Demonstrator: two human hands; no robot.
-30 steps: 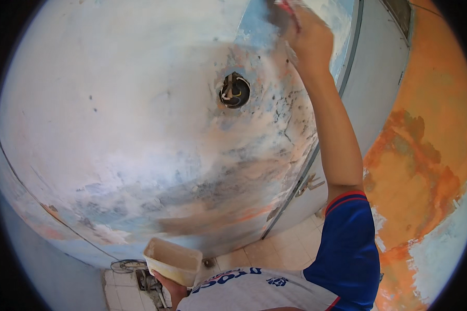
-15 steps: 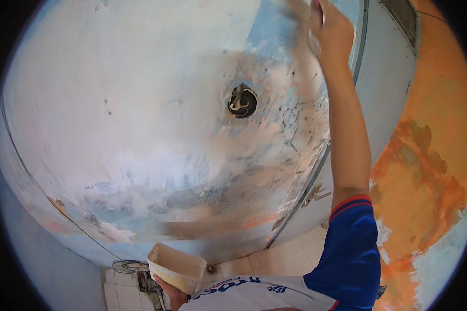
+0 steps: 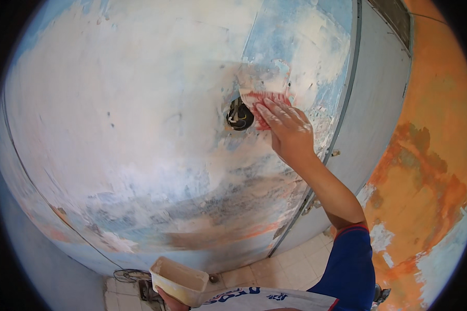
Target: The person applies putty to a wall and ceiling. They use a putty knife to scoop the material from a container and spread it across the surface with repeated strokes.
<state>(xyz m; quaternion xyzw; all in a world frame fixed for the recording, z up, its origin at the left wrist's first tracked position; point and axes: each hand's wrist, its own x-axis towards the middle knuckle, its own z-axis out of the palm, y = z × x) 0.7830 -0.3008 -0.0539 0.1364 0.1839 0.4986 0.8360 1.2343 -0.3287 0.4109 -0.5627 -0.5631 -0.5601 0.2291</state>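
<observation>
My right hand (image 3: pixel 288 129) presses a wide putty scraper with a red handle (image 3: pixel 264 90) flat against the patchy white and blue wall (image 3: pixel 129 129), just right of a round electrical box hole (image 3: pixel 240 115) with wires inside. The blade is coated in white filler. My left hand (image 3: pixel 166 299) is mostly hidden at the bottom edge and holds a cream rectangular tub (image 3: pixel 179 281) close to my chest.
A grey door (image 3: pixel 371 109) with its frame (image 3: pixel 342 103) stands right of the wall. An orange peeling wall (image 3: pixel 430 176) is at far right. Pale floor tiles (image 3: pixel 275 272) lie below, with a small fan (image 3: pixel 129 276) by the wall base.
My right hand has come down the wall from the upper right, dragging the scraper to beside the box hole. The view has shifted, and the tub stays low at my chest.
</observation>
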